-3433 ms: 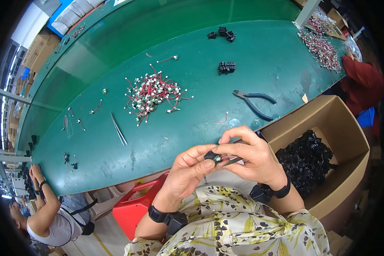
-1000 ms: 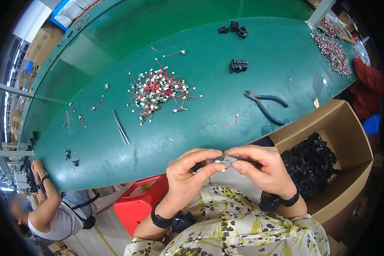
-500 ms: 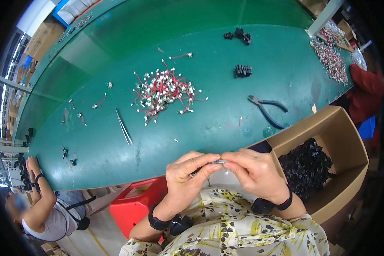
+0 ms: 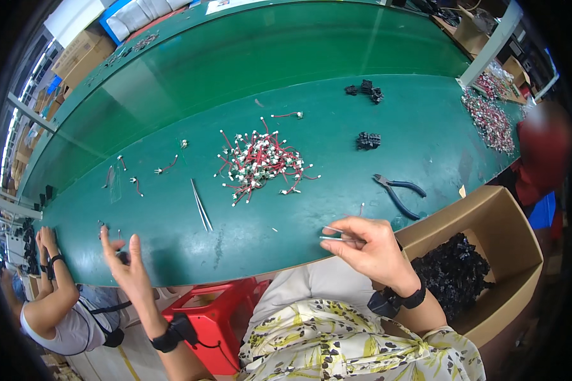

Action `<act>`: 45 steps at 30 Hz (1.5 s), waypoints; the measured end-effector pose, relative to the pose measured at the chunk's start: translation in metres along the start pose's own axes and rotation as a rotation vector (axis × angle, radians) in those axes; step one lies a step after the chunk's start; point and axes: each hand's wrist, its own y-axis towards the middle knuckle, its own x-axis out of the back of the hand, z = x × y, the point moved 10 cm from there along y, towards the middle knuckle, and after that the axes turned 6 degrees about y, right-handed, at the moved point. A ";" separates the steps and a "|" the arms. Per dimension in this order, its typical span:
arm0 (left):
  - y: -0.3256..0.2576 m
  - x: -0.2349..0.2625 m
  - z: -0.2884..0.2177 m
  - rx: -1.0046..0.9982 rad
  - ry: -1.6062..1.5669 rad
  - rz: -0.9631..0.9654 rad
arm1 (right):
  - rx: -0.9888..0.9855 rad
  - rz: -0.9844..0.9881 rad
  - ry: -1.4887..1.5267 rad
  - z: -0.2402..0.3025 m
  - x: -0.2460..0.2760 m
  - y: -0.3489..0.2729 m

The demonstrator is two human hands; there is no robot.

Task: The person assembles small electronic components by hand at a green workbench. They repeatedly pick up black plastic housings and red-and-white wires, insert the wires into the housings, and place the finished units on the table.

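My left hand is stretched out to the left over the table's front edge, thumb and fingers apart. Small dark parts lie on the table by its fingertips, partly hidden behind it. In front of me, my right hand is closed on a pair of metal tweezers, whose two thin tips point left and stand apart. Beyond the hands, a heap of short red wires with white connectors lies on the green table. A second pair of tweezers rests left of that heap.
Dark-handled cutting pliers lie at the right, beside a cardboard box of black parts. Clusters of black pieces sit farther back. A red stool stands below the front edge. Another person's arms are at far left.
My hands were together over a small thing; my left hand has let go and swung far left, opening. The right has kept the tweezers. The view has shifted, placing the table lower.
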 end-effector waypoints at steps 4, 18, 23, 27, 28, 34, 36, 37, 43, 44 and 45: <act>-0.091 -0.121 -0.100 0.452 -1.389 0.865 | 0.077 -0.073 0.247 0.009 -0.007 0.020; -0.191 -0.186 -0.200 0.798 -1.578 1.280 | 0.240 -0.093 -0.095 0.024 -0.003 0.005; -0.195 -0.183 -0.210 0.700 -1.591 1.362 | 0.213 -0.090 -0.068 0.008 -0.006 0.000; -0.194 -0.185 -0.171 0.629 -1.409 1.176 | 0.156 0.021 -0.005 0.013 -0.009 0.003; -0.191 -0.185 -0.166 0.641 -1.427 1.143 | 0.167 0.053 0.009 0.017 -0.013 0.005; -0.166 -0.177 -0.140 0.650 -1.523 1.002 | 0.171 -0.053 -0.183 0.027 0.009 0.053; -0.166 -0.177 -0.140 0.643 -1.562 1.036 | 0.359 -0.085 -0.295 0.036 -0.005 0.070; -0.165 -0.177 -0.140 0.639 -1.582 1.052 | 0.291 -0.038 -0.402 0.033 -0.016 0.077; -0.158 -0.177 -0.135 0.641 -1.531 1.020 | 0.254 0.030 -0.054 0.012 -0.017 0.095; -0.156 -0.178 -0.138 0.634 -1.532 0.992 | 0.220 0.036 0.154 0.008 -0.012 0.097; -0.153 -0.178 -0.142 0.625 -1.535 0.964 | 0.164 0.068 0.338 0.005 -0.012 0.097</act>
